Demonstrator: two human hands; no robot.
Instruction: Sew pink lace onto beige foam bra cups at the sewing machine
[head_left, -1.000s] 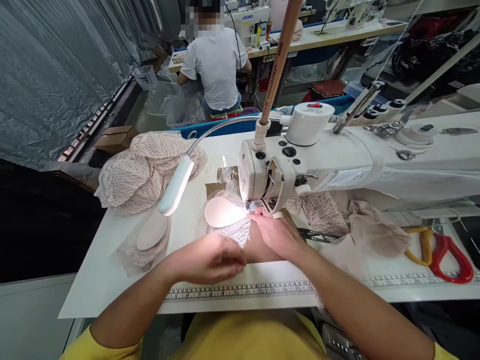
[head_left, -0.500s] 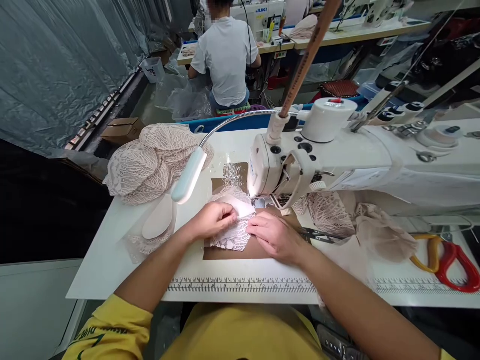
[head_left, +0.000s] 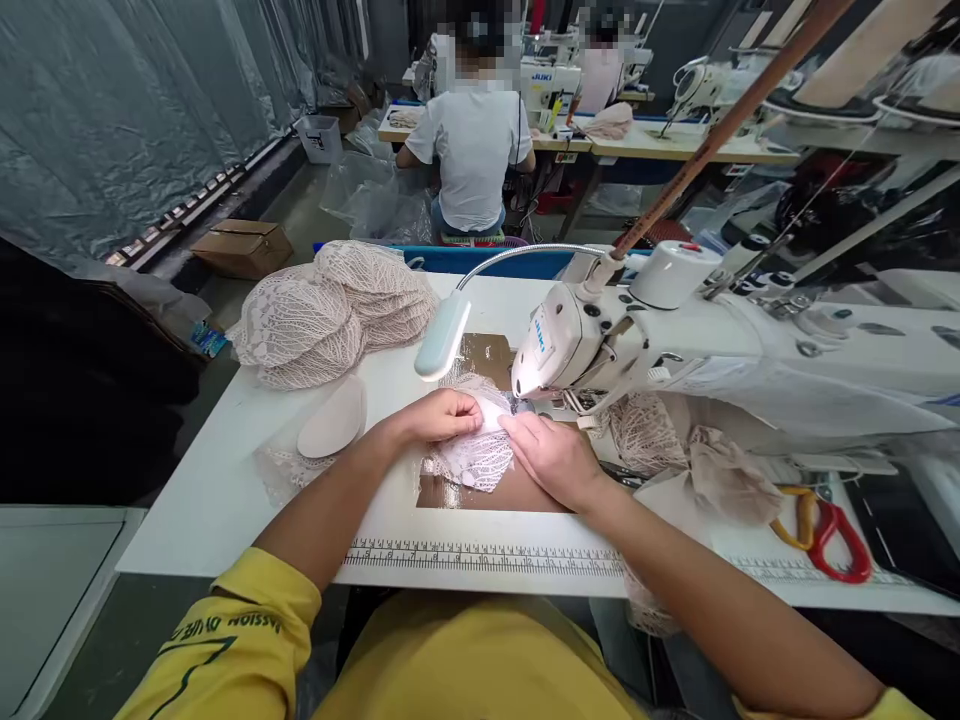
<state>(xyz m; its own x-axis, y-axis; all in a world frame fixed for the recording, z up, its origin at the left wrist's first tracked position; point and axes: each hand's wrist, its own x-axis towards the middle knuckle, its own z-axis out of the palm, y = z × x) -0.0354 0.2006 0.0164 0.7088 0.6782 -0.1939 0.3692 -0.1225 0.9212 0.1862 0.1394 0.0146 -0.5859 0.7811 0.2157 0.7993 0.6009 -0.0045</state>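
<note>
A pale pink lace piece (head_left: 480,465) with a smooth white layer lies under the needle area of the white sewing machine (head_left: 555,345). The thumb and fingers of my left hand (head_left: 442,413) pinch its upper left part. My right hand (head_left: 555,460) grips the right edge close to the presser foot, fingertips pressed together. My fingers partly cover the fabric, and the needle tip is too small to make out. Brown tape (head_left: 525,495) covers the tabletop around the lace.
Stacked lace cups (head_left: 300,325) and a smooth pad (head_left: 330,415) are on the left. A lamp (head_left: 442,335) hangs over the work. More lace (head_left: 645,430) and scissors (head_left: 840,545) lie right. A ruler strip (head_left: 480,555) runs along the front edge. A person (head_left: 476,150) sits ahead.
The camera view has shifted, showing more of the room behind. My right hand's fingertips have moved up the lace, nearer the presser foot and my left hand. Both hands stay on the lace.
</note>
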